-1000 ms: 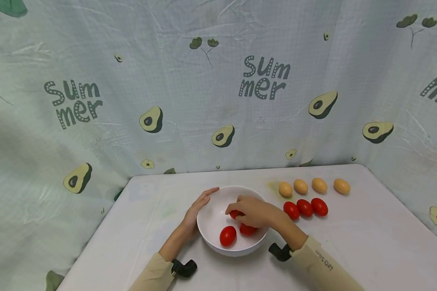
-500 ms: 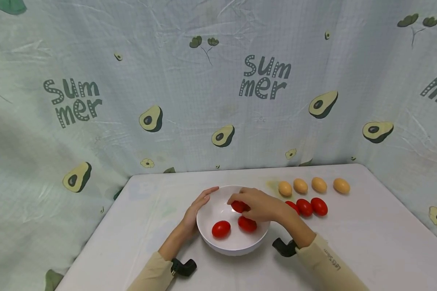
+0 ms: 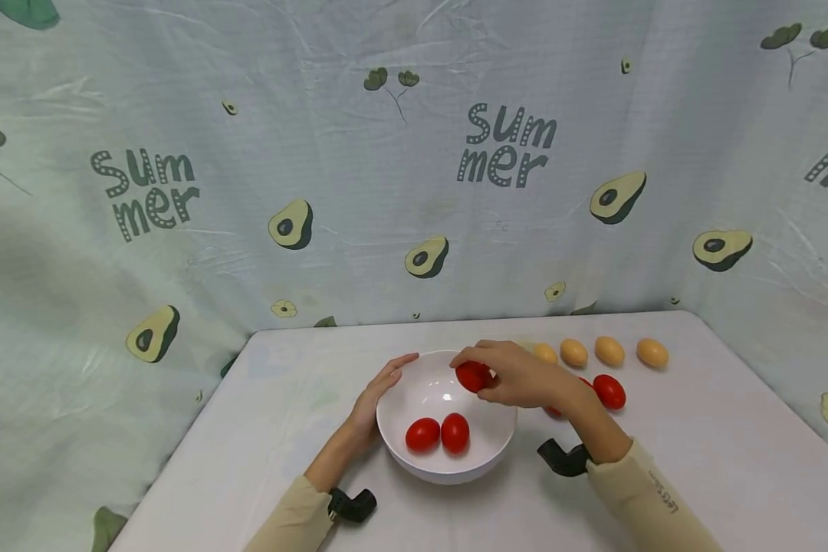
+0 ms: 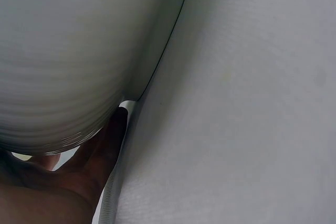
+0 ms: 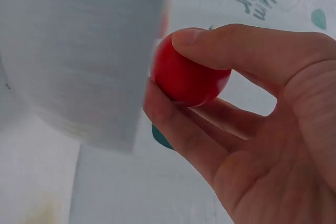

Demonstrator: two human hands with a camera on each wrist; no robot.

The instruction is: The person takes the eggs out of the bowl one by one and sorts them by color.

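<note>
Over the far right rim of a white bowl point(image 3: 414, 464), my right hand point(image 3: 524, 377) pinches a smooth red tomato point(image 3: 473, 376) between thumb and fingers. The right wrist view shows that tomato point(image 5: 189, 72) close up, beside the bowl's outer wall point(image 5: 79, 56). Two more red tomatoes lie side by side in the bowl, a left one point(image 3: 423, 435) and a right one point(image 3: 455, 433). My left hand point(image 3: 375, 399) rests along the bowl's left outer side with its fingers extended. In the left wrist view, dark fingers point(image 4: 102, 150) touch the bowl's wall point(image 4: 63, 66).
Right of the bowl, red tomatoes point(image 3: 609, 392) lie on the white table point(image 3: 303, 391), partly hidden by my right arm. Behind them stretches a row of several yellow egg-shaped pieces point(image 3: 609, 351). A printed curtain point(image 3: 359, 192) hangs behind the table.
My right hand has lifted the pinched tomato from inside the bowl, up and right toward the far rim. The other two tomatoes have shifted together. My left hand has stayed at the bowl.
</note>
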